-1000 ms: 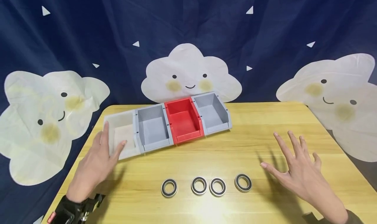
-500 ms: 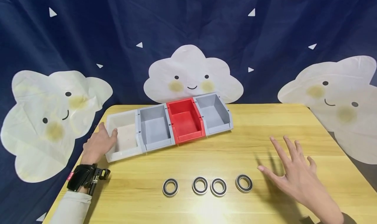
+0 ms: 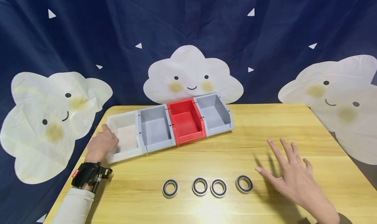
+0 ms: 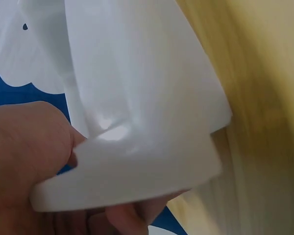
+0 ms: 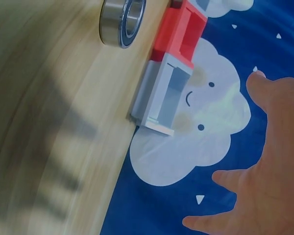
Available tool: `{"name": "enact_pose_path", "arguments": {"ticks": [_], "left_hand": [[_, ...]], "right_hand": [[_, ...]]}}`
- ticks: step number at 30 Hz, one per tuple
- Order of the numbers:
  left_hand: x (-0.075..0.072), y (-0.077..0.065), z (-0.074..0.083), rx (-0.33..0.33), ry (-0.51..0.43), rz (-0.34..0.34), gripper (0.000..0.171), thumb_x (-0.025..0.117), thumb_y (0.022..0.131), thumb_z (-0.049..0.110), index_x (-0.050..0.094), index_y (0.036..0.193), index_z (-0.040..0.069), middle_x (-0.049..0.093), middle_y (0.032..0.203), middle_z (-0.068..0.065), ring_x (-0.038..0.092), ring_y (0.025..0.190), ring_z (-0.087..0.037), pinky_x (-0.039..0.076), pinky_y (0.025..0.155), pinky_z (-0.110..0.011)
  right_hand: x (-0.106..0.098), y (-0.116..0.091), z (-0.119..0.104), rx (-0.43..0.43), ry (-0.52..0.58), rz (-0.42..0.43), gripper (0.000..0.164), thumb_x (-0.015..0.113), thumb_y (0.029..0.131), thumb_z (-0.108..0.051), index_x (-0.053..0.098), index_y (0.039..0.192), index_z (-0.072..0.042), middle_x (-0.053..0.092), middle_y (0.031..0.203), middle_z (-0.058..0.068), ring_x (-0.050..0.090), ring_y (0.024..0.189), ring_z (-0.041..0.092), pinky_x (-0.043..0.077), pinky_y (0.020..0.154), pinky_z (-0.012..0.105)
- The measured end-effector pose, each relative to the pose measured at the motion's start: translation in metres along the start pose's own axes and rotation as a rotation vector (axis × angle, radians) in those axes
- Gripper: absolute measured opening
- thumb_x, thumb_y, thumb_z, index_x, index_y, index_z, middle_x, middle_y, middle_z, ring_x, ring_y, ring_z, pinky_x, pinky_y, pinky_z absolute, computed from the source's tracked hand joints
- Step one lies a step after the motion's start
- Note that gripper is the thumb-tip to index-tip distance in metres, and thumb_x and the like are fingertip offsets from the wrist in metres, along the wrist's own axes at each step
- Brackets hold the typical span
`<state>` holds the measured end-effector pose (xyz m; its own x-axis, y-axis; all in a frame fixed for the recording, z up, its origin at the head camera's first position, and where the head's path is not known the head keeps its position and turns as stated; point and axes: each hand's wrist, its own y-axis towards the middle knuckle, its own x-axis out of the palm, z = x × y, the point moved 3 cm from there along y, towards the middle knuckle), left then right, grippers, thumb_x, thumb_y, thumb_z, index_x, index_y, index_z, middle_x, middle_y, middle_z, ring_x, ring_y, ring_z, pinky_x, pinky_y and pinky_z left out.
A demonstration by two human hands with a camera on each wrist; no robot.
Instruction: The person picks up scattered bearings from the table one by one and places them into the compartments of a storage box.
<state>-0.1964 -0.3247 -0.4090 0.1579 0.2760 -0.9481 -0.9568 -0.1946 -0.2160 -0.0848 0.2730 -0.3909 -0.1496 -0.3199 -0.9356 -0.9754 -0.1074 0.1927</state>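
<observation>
- Fingers of my left hand (image 3: pixel 101 143) are curling round the outer wall of the white bin (image 3: pixel 125 135); the left wrist view is showing thumb and fingertips pinching its rim (image 4: pixel 132 176), so it's a real grip, not just a touch.
- White bin is sitting at the left end of a row, flush against a grey bin (image 3: pixel 155 129), then the red bin (image 3: pixel 185 121), then another grey bin (image 3: pixel 213 114), all at the far middle of the wooden table (image 3: pixel 265 125).
- My right hand (image 3: pixel 290 178) is hovering spread and relaxed, grasping nothing, just right of the rightmost bearing ring (image 3: pixel 244 183).
- Four rings are lying flat in a line near me: rightmost one, ring (image 3: pixel 218 187), ring (image 3: pixel 199 186) and ring (image 3: pixel 170 188); the middle two are nearly touching.
- I'm judging the step as steadying or shifting the bin row from its left end.
- To do it well I'm thinking: keep the pinch low on the wall so the bin isn't tipping, push along the table rather than lifting, and watch that the joined bins aren't splitting apart or skewing.
- Right hand is best staying clear of the rings so they aren't getting knocked out of line.
- Cloud-print curtain (image 3: pixel 188 73) is hanging behind the table.
</observation>
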Motion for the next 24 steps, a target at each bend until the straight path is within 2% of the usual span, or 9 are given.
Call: {"name": "enact_pose_path", "arguments": {"ticks": [7, 12, 24], "left_hand": [[0.003, 0.0, 0.009, 0.058, -0.025, 0.009, 0.056, 0.029, 0.103, 0.02, 0.017, 0.138, -0.022, 0.058, 0.094, -0.039, 0.06, 0.066, -0.037, 0.044, 0.053, -0.041], [0.003, -0.004, 0.016, 0.086, -0.028, 0.021, 0.057, 0.03, 0.104, 0.02, 0.018, 0.138, -0.024, 0.059, 0.095, -0.041, 0.061, 0.067, -0.039, 0.046, 0.054, -0.044], [0.009, -0.007, 0.038, 0.116, -0.018, 0.022, 0.063, 0.032, 0.105, 0.021, 0.014, 0.144, -0.025, 0.061, 0.097, -0.041, 0.063, 0.07, -0.038, 0.048, 0.056, -0.046]], "right_hand": [[0.0, 0.005, -0.001, 0.0, -0.006, 0.026, 0.096, 0.071, 0.086, -0.062, 0.025, 0.163, -0.028, 0.028, 0.16, 0.028, 0.023, 0.145, 0.06, 0.026, 0.087, 0.082], [-0.001, 0.009, -0.001, 0.005, 0.001, 0.035, 0.092, 0.069, 0.088, -0.061, 0.027, 0.162, -0.026, 0.03, 0.16, 0.028, 0.026, 0.143, 0.061, 0.027, 0.085, 0.082], [-0.002, 0.029, 0.001, -0.031, 0.022, 0.053, 0.09, 0.067, 0.091, -0.058, 0.024, 0.163, -0.025, 0.031, 0.158, 0.031, 0.03, 0.139, 0.065, 0.03, 0.084, 0.082]]}}
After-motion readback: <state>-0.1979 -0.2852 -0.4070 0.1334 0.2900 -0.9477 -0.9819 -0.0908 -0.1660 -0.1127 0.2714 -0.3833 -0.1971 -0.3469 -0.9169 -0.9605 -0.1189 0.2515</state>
